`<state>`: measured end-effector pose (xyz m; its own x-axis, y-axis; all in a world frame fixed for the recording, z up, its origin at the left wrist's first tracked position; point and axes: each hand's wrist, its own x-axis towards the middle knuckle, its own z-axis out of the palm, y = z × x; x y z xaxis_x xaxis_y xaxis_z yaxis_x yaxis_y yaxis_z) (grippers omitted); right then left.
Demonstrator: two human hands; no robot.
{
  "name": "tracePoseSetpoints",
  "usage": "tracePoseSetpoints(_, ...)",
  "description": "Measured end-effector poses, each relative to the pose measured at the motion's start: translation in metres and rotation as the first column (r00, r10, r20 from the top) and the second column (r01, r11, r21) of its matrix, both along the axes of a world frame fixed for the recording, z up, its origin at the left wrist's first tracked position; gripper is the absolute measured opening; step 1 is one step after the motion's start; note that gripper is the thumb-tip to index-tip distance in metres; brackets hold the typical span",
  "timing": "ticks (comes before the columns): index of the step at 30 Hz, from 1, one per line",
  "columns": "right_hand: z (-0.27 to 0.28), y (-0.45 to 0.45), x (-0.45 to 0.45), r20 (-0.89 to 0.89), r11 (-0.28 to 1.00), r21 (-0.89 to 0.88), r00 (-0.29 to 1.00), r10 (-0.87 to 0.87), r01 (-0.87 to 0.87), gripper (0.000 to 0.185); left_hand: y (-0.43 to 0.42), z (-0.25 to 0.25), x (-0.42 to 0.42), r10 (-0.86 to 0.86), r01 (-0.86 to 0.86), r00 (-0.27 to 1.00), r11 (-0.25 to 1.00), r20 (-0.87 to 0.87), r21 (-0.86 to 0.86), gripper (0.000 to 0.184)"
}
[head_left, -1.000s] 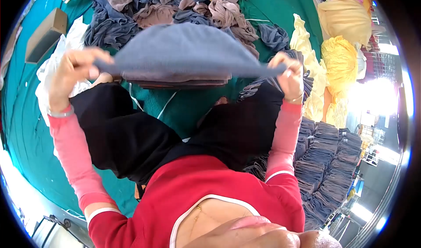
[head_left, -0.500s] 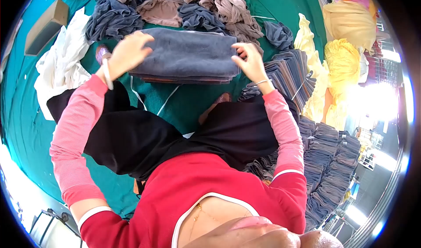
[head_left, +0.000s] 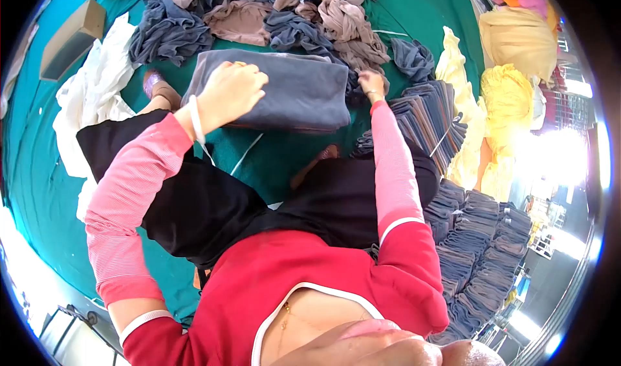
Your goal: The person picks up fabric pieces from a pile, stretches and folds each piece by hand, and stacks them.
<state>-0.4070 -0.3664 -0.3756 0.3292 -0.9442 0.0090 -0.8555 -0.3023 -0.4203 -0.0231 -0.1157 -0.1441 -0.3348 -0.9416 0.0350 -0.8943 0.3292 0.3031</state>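
Note:
A stack of folded dark grey cloth pieces [head_left: 291, 94] lies on the green floor covering between my legs. Above the stack's left part is my left hand [head_left: 234, 93], its fingers curled into a loose fist with no cloth showing in them. Off the stack's right end, my right hand [head_left: 371, 84] is closed at the edge of a crumpled brown cloth [head_left: 359, 48], its fingertips partly hidden. A heap of crumpled grey and brown cloths [head_left: 236, 20] lies just beyond the stack.
A fanned row of folded cloths [head_left: 424, 117] lies to the right, with tall stacks of folded cloth [head_left: 475, 243] nearer me. Yellow cloth bundles [head_left: 508, 97] stand further right. White cloth [head_left: 90, 101] and a cardboard box [head_left: 72, 39] are on the left.
My left hand has moved right over the stack and its fingers have curled. My right hand has left the stack's right end for the crumpled cloth beside it. The stack sits slightly lower in view.

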Motion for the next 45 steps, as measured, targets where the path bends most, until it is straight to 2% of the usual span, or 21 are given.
tracePoseSetpoints(2,-0.027,0.021,-0.003,-0.343,0.960,-0.277,0.937,-0.071,-0.028,0.025,0.001,0.003,-0.009,-0.026,0.024,0.999,0.997,-0.025,-0.073,0.018)
tracePoseSetpoints(4,-0.050,-0.005,-0.018,-0.308,0.999,0.030,0.951,-0.016,0.027,0.030,0.000,0.007,-0.014,-0.042,0.040,0.999,0.996,-0.022,-0.075,0.016)
tracePoseSetpoints(7,0.019,-0.042,-0.013,0.258,0.924,0.379,0.954,-0.153,0.046,0.015,-0.005,0.003,-0.014,-0.053,0.052,0.999,0.993,-0.008,-0.108,0.015)
tracePoseSetpoints(8,0.052,-0.048,-0.005,0.461,0.967,0.253,0.879,-0.124,0.004,0.017,-0.008,0.005,-0.015,-0.043,0.039,0.999,0.992,-0.029,-0.120,0.015)
tracePoseSetpoints(12,0.208,-0.047,0.053,0.565,0.970,0.202,0.825,-0.005,-0.132,0.021,-0.024,0.013,-0.020,0.000,-0.030,0.983,0.987,-0.184,-0.158,0.022)
tracePoseSetpoints(14,0.269,-0.010,0.091,0.515,0.939,0.002,0.805,0.294,-0.344,0.023,-0.034,0.008,-0.025,0.001,-0.089,0.944,0.963,-0.329,-0.254,0.026)
tracePoseSetpoints(18,0.320,0.084,0.156,0.833,0.820,0.031,0.468,0.294,-0.571,0.019,-0.070,-0.022,-0.039,-0.057,-0.114,0.887,0.935,-0.458,-0.336,0.048)
tracePoseSetpoints(20,0.348,0.124,0.181,0.892,0.697,-0.057,0.276,0.357,-0.715,0.024,-0.086,-0.031,-0.043,-0.103,0.043,0.840,0.991,-0.532,-0.124,0.065)
tracePoseSetpoints(21,0.358,0.140,0.195,0.925,0.692,-0.089,0.199,0.324,-0.716,0.029,-0.101,-0.051,-0.047,-0.138,0.183,0.597,0.983,-0.790,-0.033,0.063)
tracePoseSetpoints(23,0.378,0.156,0.208,0.959,0.616,-0.149,0.039,0.281,-0.774,0.043,-0.114,-0.063,-0.054,-0.188,0.241,0.396,0.966,-0.899,-0.096,0.057)
tracePoseSetpoints(26,0.384,0.124,0.200,0.985,0.561,-0.024,0.075,0.154,-0.828,0.070,-0.119,-0.035,-0.049,-0.310,0.004,0.725,0.894,-0.615,-0.447,0.046)
tracePoseSetpoints(27,0.364,0.107,0.193,0.949,0.604,-0.164,0.043,0.313,-0.780,0.041,-0.119,-0.022,-0.045,-0.295,-0.044,0.818,0.824,-0.494,-0.564,0.042)
tracePoseSetpoints(28,0.355,0.093,0.185,0.913,0.716,-0.083,0.235,0.333,-0.693,0.040,-0.120,-0.009,-0.038,-0.249,-0.074,0.896,0.734,-0.368,-0.676,0.039)
tracePoseSetpoints(31,0.323,0.071,0.172,0.838,0.842,-0.013,0.454,0.303,-0.539,0.043,-0.078,0.078,-0.022,0.161,-0.151,0.951,0.987,0.264,-0.060,0.059)
tracePoseSetpoints(33,0.309,0.068,0.170,0.743,0.885,-0.020,0.586,0.324,-0.464,0.046,-0.082,0.056,-0.010,0.003,-0.003,1.000,0.851,-0.001,-0.525,0.044)
tracePoseSetpoints(36,0.296,0.073,0.177,0.738,0.850,0.203,0.646,0.193,-0.486,0.042,-0.104,0.009,0.006,-0.426,0.086,0.842,0.712,-0.331,-0.697,0.057)
tracePoseSetpoints(38,0.274,0.060,0.173,0.486,0.921,-0.088,0.790,0.373,-0.380,0.030,-0.102,0.016,0.005,-0.464,0.132,0.827,0.710,-0.317,-0.692,0.056)
tracePoseSetpoints(40,0.283,0.064,0.174,0.083,0.903,-0.345,0.951,0.299,-0.254,0.025,-0.081,0.077,0.003,-0.255,0.155,0.966,0.694,-0.039,-0.703,0.034)
tracePoseSetpoints(43,0.290,0.053,0.162,0.377,0.943,-0.168,0.866,0.329,-0.286,0.021,-0.079,0.101,0.023,-0.216,0.041,0.950,0.803,-0.226,-0.594,0.030)
tracePoseSetpoints(44,0.297,0.053,0.160,0.679,0.916,0.125,0.706,0.201,-0.381,0.025,-0.084,0.097,0.032,-0.196,-0.027,0.891,0.877,-0.409,-0.479,0.029)
tracePoseSetpoints(45,0.305,0.055,0.160,0.896,0.765,0.396,0.395,-0.202,-0.508,0.029,-0.089,0.088,0.041,-0.132,-0.086,0.786,0.944,-0.604,-0.319,0.029)
